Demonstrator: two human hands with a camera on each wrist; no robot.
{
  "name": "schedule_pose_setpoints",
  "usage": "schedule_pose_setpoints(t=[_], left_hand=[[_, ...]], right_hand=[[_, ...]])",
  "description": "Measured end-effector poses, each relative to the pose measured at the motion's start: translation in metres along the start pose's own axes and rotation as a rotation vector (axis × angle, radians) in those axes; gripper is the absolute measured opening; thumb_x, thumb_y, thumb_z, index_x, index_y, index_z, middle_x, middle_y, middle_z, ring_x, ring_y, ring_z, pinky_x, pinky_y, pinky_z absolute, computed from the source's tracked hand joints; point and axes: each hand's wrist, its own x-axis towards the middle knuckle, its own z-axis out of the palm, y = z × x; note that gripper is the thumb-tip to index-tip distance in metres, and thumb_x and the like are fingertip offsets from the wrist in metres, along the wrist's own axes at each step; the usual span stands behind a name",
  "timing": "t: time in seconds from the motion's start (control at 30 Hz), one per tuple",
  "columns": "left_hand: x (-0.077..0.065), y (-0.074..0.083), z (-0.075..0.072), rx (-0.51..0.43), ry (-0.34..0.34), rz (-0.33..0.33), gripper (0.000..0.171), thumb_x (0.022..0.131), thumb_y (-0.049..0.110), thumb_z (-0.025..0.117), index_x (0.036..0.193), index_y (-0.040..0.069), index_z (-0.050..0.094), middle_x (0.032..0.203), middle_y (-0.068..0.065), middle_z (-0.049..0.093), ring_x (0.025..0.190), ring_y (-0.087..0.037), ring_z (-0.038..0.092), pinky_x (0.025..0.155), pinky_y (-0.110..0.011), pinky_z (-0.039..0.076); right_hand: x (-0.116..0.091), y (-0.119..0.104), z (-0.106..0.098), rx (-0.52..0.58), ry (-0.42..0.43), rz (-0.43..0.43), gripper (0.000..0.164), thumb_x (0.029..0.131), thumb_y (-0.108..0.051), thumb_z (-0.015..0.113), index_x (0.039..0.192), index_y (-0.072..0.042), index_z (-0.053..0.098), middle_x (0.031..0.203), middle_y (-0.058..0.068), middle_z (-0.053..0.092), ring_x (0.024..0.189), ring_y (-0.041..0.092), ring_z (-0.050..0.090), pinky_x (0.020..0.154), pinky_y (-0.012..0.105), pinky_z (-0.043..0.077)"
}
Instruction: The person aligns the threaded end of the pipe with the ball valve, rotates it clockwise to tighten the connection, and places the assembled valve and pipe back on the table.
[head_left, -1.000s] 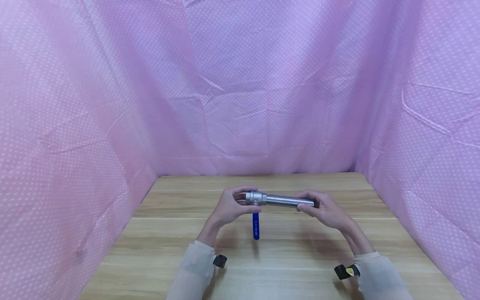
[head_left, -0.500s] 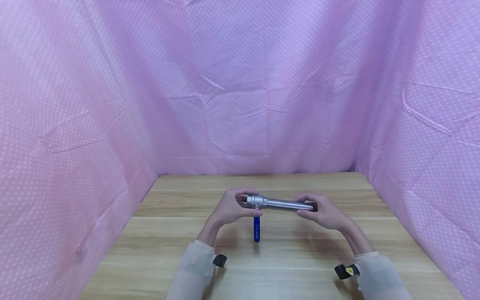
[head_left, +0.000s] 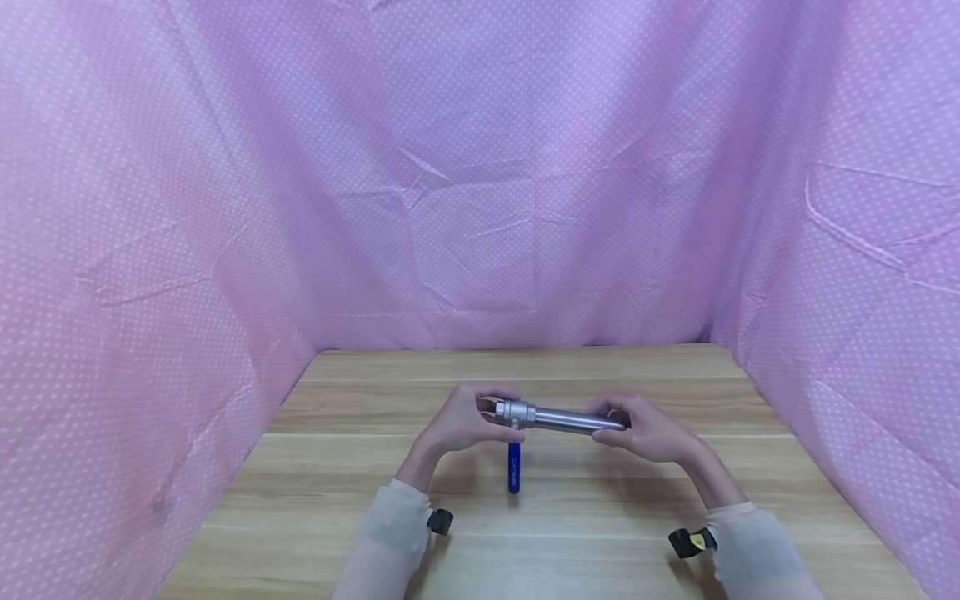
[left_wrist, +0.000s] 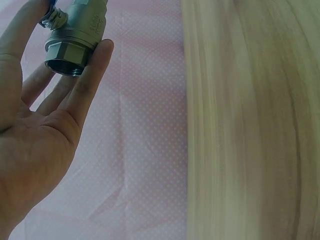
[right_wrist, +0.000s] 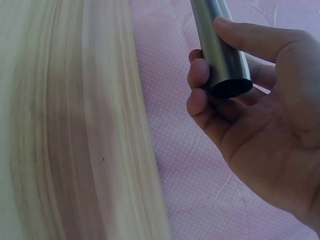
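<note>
A silver ball valve (head_left: 516, 412) with a blue lever handle (head_left: 513, 468) is joined end to end with a smooth metal pipe (head_left: 572, 421), held above the table. My left hand (head_left: 465, 423) grips the valve between thumb and fingers; the lever points toward me. In the left wrist view the valve's open hex end (left_wrist: 67, 57) faces the palm. My right hand (head_left: 645, 429) grips the far end of the pipe. In the right wrist view the pipe's dark end (right_wrist: 232, 89) shows, with thumb on one side and curled fingers on the other.
The wooden table (head_left: 337, 533) lies under both hands. Pink dotted cloth (head_left: 480, 208) hangs behind it and on both sides. A dark camera mount (head_left: 440, 522) sits at the left wrist, another mount (head_left: 692, 542) at the right.
Both hands have lowered slightly toward the table edge nearest me, with the valve and pipe still held. The pipe's right end dips a little.
</note>
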Motion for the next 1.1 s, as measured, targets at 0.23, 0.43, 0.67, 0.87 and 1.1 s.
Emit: schedule_pose_setpoints(t=[0.23,0.43,0.67,0.87,1.1], left_hand=[[0.002,-0.003,0.003,0.031,-0.015,-0.021,0.066,0.079,0.028,0.106,0.14,0.017,0.079,0.129,-0.007,0.081,0.106,-0.02,0.08,0.089,-0.033,0.068],[0.004,-0.009,0.005,0.009,-0.027,-0.025,0.066,0.08,0.025,0.105,0.14,0.015,0.079,0.128,-0.009,0.081,0.105,-0.02,0.081,0.088,-0.032,0.067],[0.008,-0.022,0.012,0.008,-0.034,-0.035,0.064,0.08,0.024,0.105,0.138,0.015,0.08,0.127,-0.005,0.082,0.101,-0.018,0.078,0.087,-0.03,0.065],[0.01,-0.028,0.014,0.063,-0.039,-0.03,0.064,0.082,0.03,0.104,0.139,0.015,0.079,0.127,0.0,0.081,0.104,-0.019,0.075,0.09,-0.033,0.063],[0.009,-0.038,0.014,0.032,-0.074,-0.081,0.06,0.085,0.027,0.101,0.14,0.018,0.079,0.128,0.003,0.079,0.11,-0.02,0.073,0.101,-0.037,0.058]], right_hand=[[-0.001,0.003,0.001,-0.027,-0.015,-0.002,0.023,0.103,-0.015,0.083,0.126,-0.013,0.077,0.104,0.0,0.078,0.086,0.005,0.065,0.073,0.023,0.056],[-0.002,0.005,0.001,-0.044,-0.02,0.002,0.022,0.104,-0.017,0.082,0.125,-0.014,0.078,0.104,-0.002,0.077,0.087,0.005,0.063,0.074,0.023,0.054],[-0.002,0.015,0.004,-0.061,-0.027,0.035,0.024,0.103,-0.02,0.084,0.126,-0.016,0.079,0.108,-0.003,0.078,0.093,0.006,0.064,0.081,0.023,0.055],[-0.003,0.028,0.007,-0.023,-0.045,0.115,0.025,0.102,-0.017,0.083,0.126,-0.019,0.079,0.114,-0.004,0.079,0.103,0.006,0.068,0.093,0.021,0.055],[-0.006,0.034,0.013,0.017,-0.065,0.181,0.024,0.103,-0.022,0.082,0.126,-0.021,0.077,0.115,-0.001,0.078,0.105,0.015,0.069,0.093,0.023,0.056]])
